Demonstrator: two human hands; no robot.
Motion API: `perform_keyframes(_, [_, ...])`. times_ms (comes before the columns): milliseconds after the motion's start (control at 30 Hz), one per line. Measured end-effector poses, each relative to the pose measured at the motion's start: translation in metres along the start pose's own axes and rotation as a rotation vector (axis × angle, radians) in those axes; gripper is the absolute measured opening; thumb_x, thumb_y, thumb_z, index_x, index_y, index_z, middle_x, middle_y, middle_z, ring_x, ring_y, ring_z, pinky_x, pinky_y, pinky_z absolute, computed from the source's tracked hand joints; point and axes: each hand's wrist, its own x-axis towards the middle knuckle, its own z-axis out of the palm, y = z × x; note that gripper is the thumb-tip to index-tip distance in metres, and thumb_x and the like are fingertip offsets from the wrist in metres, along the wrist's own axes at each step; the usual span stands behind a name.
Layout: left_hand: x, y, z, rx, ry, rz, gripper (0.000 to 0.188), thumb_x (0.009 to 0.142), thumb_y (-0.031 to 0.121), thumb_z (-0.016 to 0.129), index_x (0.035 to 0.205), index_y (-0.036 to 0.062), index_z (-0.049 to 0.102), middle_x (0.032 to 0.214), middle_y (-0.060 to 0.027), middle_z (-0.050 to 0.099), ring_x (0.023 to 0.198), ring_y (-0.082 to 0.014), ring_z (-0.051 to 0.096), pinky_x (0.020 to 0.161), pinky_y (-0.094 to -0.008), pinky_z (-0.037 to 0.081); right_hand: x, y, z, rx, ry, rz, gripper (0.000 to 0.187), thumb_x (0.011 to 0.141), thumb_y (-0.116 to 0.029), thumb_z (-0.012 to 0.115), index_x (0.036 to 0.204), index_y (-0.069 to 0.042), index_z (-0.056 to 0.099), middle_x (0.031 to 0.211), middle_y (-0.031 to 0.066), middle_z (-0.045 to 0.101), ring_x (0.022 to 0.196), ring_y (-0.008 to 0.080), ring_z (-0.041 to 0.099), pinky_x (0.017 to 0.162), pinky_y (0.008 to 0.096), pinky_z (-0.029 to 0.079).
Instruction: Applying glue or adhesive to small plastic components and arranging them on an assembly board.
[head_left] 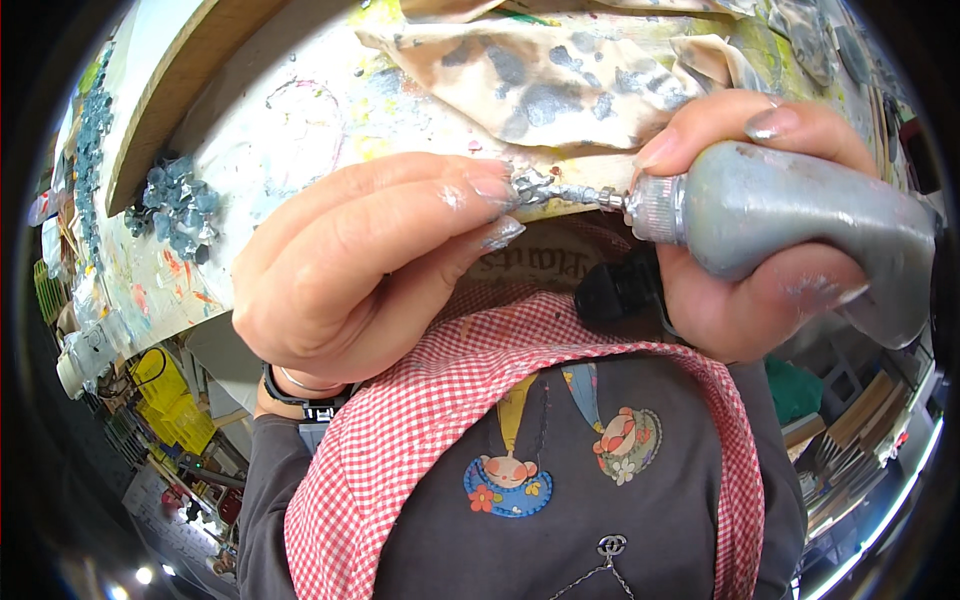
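My left hand pinches a small silver-painted piece between silver-smeared fingertips and thumb. My right hand wraps round a grey squeeze bottle, which lies tilted on its side with its ribbed collar toward the left. A thin metal nozzle points from the collar at the small piece, and its tip meets or nearly meets it. Grey paint fills the bottle. The exact shape of the piece is partly hidden by my left fingers. Both hands are held above the near edge of the worktable.
A stained beige cloth lies on the paint-spotted table beyond my hands. At the left are a wooden strip, a heap of blue-grey small pieces and a row of similar ones. A yellow basket stands lower down.
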Motion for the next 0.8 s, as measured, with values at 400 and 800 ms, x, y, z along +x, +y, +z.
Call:
perform_keyframes(400, [-0.002, 0.001, -0.002, -0.021, -0.016, -0.061, 0.027, 0.063, -0.014, 0.063, 0.088, -0.0049, 0.057, 0.084, -0.0192, 0.062, 0.079, -0.0233, 0.061, 0.071, -0.029, 0.049, 0.001, -0.008, -0.011, 0.106, -0.114, 0.109, 0.053, 0.091, -0.043, 0.026, 0.106, 0.007, 0.031, 0.074, 0.0214, 0.053, 0.043, 0.019, 0.049, 0.039, 0.0256, 0.043])
perform_keyframes(800, [-0.005, 0.004, -0.003, -0.086, -0.007, -0.211, 0.024, 0.065, -0.015, 0.061, 0.087, -0.0063, 0.057, 0.085, -0.0199, 0.061, 0.081, -0.0228, 0.061, 0.069, -0.0288, 0.051, 0.004, -0.005, -0.009, 0.089, -0.134, 0.059, 0.047, 0.092, -0.039, 0.024, 0.099, 0.007, 0.032, 0.087, 0.0217, 0.048, 0.047, 0.0222, 0.054, 0.036, 0.0273, 0.044])
